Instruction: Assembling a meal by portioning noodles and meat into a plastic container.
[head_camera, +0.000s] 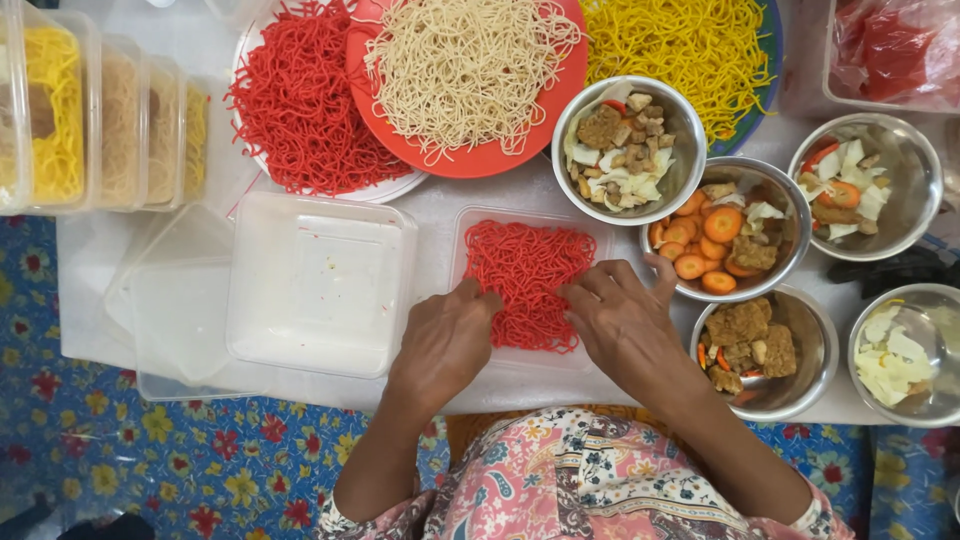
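A clear rectangular plastic container (468, 225) sits in front of me, filled with red noodles (527, 270). My left hand (445, 340) rests on its near left edge, fingertips touching the red noodles. My right hand (625, 320) lies over the container's right side, fingers spread on the noodles. Neither hand grips anything that I can see.
An empty clear container (320, 285) and lids (175, 310) lie to the left. Plates of red (300, 100), beige (470, 70) and yellow noodles (690, 45) stand behind. Several steel bowls (680, 140) of carrots, tofu and cabbage crowd the right. Filled containers (60, 110) line the far left.
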